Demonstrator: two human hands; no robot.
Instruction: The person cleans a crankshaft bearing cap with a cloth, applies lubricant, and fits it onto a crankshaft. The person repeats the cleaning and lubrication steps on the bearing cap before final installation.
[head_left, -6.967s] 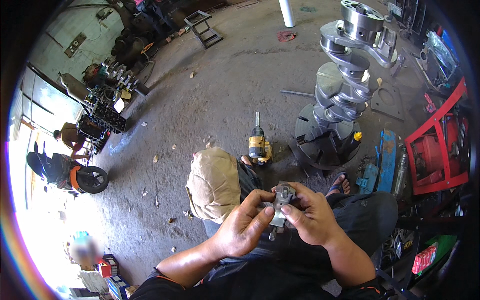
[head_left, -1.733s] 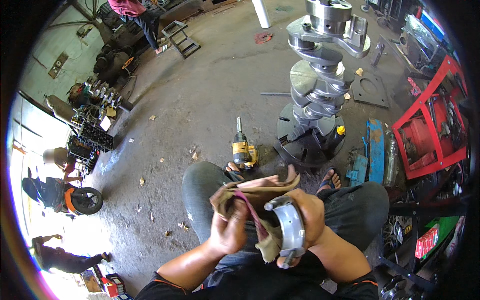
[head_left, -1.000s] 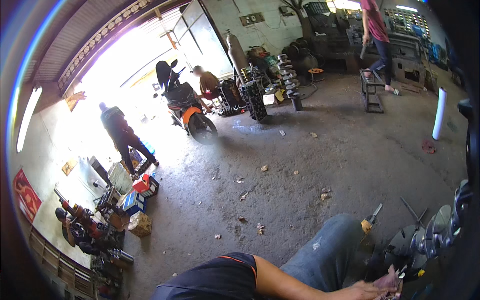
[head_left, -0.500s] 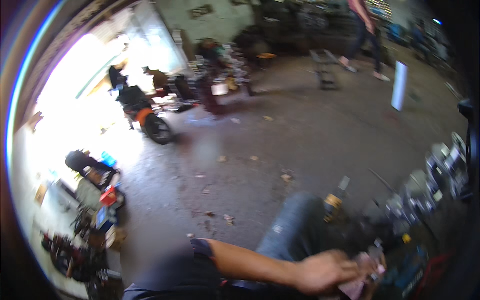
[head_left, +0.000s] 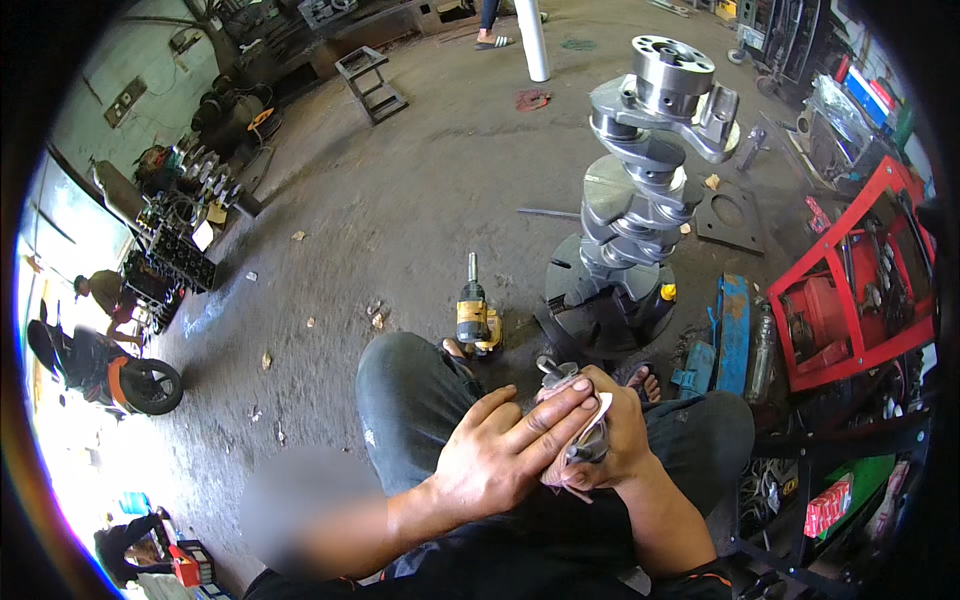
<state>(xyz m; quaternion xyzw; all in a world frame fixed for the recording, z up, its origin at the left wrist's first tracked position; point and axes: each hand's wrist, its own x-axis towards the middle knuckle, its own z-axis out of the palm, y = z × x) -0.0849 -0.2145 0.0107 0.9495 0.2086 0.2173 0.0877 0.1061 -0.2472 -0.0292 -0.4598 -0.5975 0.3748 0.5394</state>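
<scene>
Evidently the metal part (head_left: 590, 446) matters most here: we keep it low over the lap, between both hands, where we suppose it is steadiest and easiest to see. Our right hand (head_left: 624, 432) is curled around its right side, gripping it, so we judge that this hand bears the weight. Our left hand (head_left: 490, 458) grips nothing; its fingers lie nearly straight across the part, seemingly to press on it. Beside those fingers we see the edge of a pale rag (head_left: 603, 404); how much is tucked beneath them, we cannot tell. One bolt (head_left: 552, 370) juts out at the far end, past the left fingertips, which lets us lay them across the middle.

Ahead of us the crank (head_left: 627, 190) stands on end on a round base (head_left: 562, 302), probably to save floor space and leave its sides within reach. The driver (head_left: 472, 318) rests on the floor between the left knee (head_left: 398, 375) and the crank, nose pointing away, perhaps parked there for easy picking up. To our right, the blue block (head_left: 735, 325) and red frame (head_left: 783, 345) sit off to the side, which we think leaves the feet room.
</scene>
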